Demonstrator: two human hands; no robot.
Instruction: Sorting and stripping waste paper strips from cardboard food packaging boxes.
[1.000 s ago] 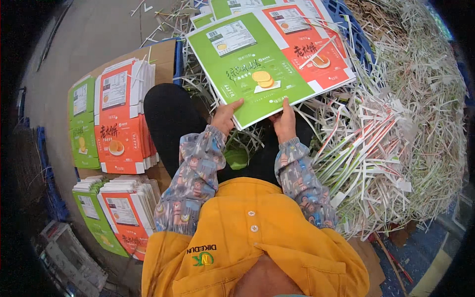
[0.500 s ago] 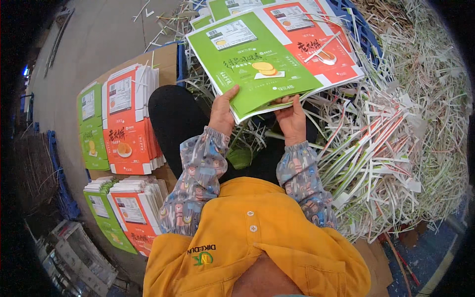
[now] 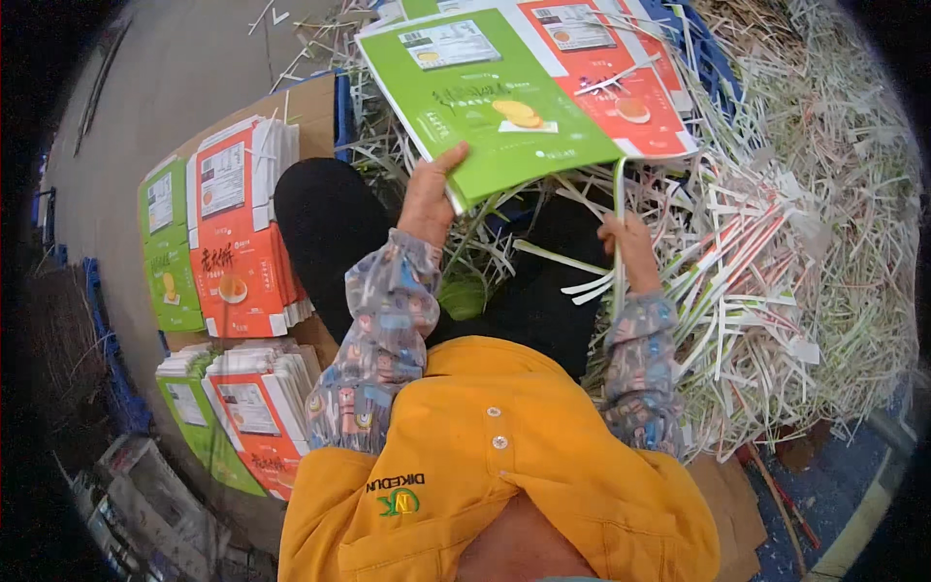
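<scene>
Left hand (image 3: 430,199), centre of frame: fingers and thumb pinched on the lower edge of a stack of flat printed carton sheets (image 3: 504,107), green panel on top, red panel beside it to the right. The stack lies directly above the hand in the picture, tilted, its long axis running from upper left to lower right. The left hand is the nearer one and the only one touching it.

Right hand (image 3: 628,247), right of centre: closed around a long thin trim strip (image 3: 618,228), pale green and white, which runs nearly vertical through the fist and up toward the lower right edge of the sheets. Whether the strip is attached to the sheet edge cannot be told from here. A few loose white strips hang just left of this hand.

Materials: sheets are smooth coated card, glossy, stiff enough to hold flat while gripped at one edge. Strips are narrow cut card, springy, curling.

Outward: a big tangled heap of trim strips (image 3: 805,262) fills the right half of the frame (white, green and red mixed, very loose). At left, on brown cardboard on the floor, a finished stack of red and green sheets (image 3: 228,233), neatly squared; a second stack (image 3: 242,407) below it at lower left. Patterned sleeves and a yellow vest (image 3: 495,485) fill the bottom centre. Grey concrete floor (image 3: 165,87) at upper left.
</scene>
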